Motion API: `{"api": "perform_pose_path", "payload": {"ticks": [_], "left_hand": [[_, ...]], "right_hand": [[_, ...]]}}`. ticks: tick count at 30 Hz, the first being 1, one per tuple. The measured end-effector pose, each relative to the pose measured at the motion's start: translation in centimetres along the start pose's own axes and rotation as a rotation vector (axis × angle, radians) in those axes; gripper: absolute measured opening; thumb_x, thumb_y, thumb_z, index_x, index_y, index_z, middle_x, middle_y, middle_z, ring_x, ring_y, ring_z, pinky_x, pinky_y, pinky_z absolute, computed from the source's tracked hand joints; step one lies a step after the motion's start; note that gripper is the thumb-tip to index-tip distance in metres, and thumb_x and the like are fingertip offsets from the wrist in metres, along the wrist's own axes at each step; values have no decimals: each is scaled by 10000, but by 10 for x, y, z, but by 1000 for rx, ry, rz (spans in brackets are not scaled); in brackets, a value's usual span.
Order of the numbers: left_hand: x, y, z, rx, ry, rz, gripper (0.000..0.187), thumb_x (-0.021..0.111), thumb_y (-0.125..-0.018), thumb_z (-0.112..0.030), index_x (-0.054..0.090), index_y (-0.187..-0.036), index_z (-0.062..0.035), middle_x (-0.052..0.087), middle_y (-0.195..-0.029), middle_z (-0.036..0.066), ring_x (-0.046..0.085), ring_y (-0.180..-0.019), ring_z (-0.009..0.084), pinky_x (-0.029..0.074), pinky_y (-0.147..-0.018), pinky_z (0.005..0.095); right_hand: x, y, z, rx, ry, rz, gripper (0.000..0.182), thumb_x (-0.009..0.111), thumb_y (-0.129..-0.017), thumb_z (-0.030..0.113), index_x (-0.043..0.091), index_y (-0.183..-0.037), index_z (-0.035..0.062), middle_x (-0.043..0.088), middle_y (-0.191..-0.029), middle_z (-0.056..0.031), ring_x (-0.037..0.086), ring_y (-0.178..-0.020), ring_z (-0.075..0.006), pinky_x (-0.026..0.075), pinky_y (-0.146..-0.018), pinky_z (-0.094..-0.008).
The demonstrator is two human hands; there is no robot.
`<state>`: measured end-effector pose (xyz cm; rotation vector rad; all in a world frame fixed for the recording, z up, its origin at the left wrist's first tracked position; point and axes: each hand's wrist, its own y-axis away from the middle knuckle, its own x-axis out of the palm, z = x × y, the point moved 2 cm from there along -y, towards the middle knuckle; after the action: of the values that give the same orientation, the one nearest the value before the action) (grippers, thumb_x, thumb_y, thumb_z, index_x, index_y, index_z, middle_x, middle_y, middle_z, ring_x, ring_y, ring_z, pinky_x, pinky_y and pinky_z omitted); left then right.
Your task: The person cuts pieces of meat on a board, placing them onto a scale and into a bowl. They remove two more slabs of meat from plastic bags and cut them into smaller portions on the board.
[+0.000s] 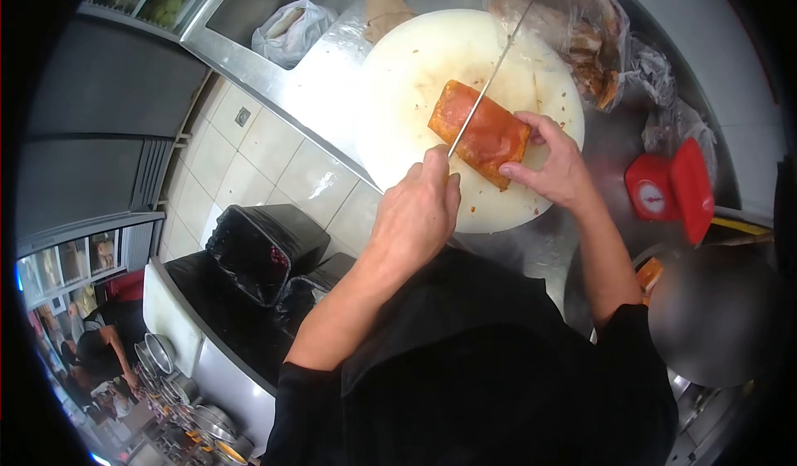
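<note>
My left hand (418, 209) is closed round the handle of a knife (491, 76), whose long blade, seen almost edge-on, runs up and to the right. The blade lies across a rectangular block of roasted meat (494, 138) with a shiny reddish-brown top. On the block's right end, my right hand (554, 163) grips it, thumb at the near side and fingers curled over the far side. Beneath the meat is a round white cutting board (398, 76) with small crumbs scattered on it.
Behind the board lies a clear plastic bag (573, 9) with browned meat. A red scale (652, 188) stands to the right. At upper left a white plastic bag (292, 30) sits in a metal sink. A black-lined bin (261, 246) stands below left; a person (116, 341) is farther off.
</note>
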<state>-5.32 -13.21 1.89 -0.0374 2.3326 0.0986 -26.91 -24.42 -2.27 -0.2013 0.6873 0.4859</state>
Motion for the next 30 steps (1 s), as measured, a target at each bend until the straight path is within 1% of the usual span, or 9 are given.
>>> {"api": "perform_pose_path", "payload": {"ticks": [1, 4, 12, 15, 16, 18, 21, 27, 30], "left_hand": [[0, -2, 0, 5, -6, 4, 317, 586, -993, -139, 476, -1251, 9, 665, -904, 279, 656, -815, 484, 515, -719, 561], [1, -7, 0, -58, 16, 70, 333, 594, -988, -121, 475, -1261, 27, 656, -940, 320, 631, -888, 529, 493, -762, 570], [1, -8, -2, -78, -24, 96, 336, 597, -987, -128, 477, -1260, 27, 661, -932, 311, 640, -876, 520, 495, -757, 564], [3, -7, -1, -58, -45, 80, 301, 584, -997, -145, 478, -1235, 6, 666, -916, 286, 653, -841, 495, 512, -738, 559], [3, -6, -1, -45, -51, 69, 283, 577, -1002, -153, 479, -1222, -5, 668, -908, 273, 659, -824, 483, 520, -729, 558], [2, -6, -2, -49, -41, 68, 322, 599, -985, -130, 478, -1242, 21, 664, -921, 296, 647, -854, 505, 506, -743, 557], [2, -6, -4, -57, -33, 72, 338, 612, -975, -117, 477, -1246, 34, 661, -925, 308, 641, -868, 516, 498, -750, 556], [2, -3, -2, -64, -25, 70, 328, 617, -971, -109, 481, -1233, 35, 659, -919, 310, 640, -858, 521, 500, -742, 556], [3, -3, -3, -67, -26, 66, 324, 616, -971, -105, 480, -1230, 36, 659, -914, 311, 640, -856, 523, 502, -740, 557]], "right_hand": [[0, 0, -1, -7, -6, -3, 761, 915, -734, 247, 577, -1385, 47, 680, -1236, -120, 640, -1071, -238, 506, -984, -358], [0, 0, -3, -22, -19, -11, 750, 914, -739, 252, 580, -1381, 50, 679, -1235, -116, 638, -1072, -236, 504, -979, -356], [0, 0, -3, -30, -26, -11, 736, 914, -742, 257, 587, -1369, 54, 676, -1250, -113, 631, -1093, -239, 495, -984, -352], [-1, -1, -2, -7, -23, 34, 759, 900, -748, 247, 546, -1385, 33, 639, -1281, -141, 616, -1156, -270, 490, -1007, -366], [-2, -2, 2, -25, -2, 17, 767, 894, -750, 250, 530, -1384, 16, 613, -1287, -165, 602, -1176, -295, 484, -1026, -382], [2, -7, 12, -61, 38, -16, 784, 881, -755, 257, 497, -1382, -17, 563, -1300, -212, 576, -1217, -346, 474, -1064, -413], [14, -12, 9, -118, 19, -86, 750, 841, -766, 228, 473, -1360, -46, 533, -1293, -225, 557, -1224, -357, 461, -1067, -420], [22, -13, 9, -105, -3, -130, 698, 820, -773, 212, 489, -1329, -47, 545, -1272, -227, 564, -1196, -364, 468, -1047, -420], [22, -13, 7, -111, 8, -111, 677, 813, -773, 205, 497, -1317, -46, 551, -1258, -224, 565, -1186, -367, 469, -1044, -420]]}}
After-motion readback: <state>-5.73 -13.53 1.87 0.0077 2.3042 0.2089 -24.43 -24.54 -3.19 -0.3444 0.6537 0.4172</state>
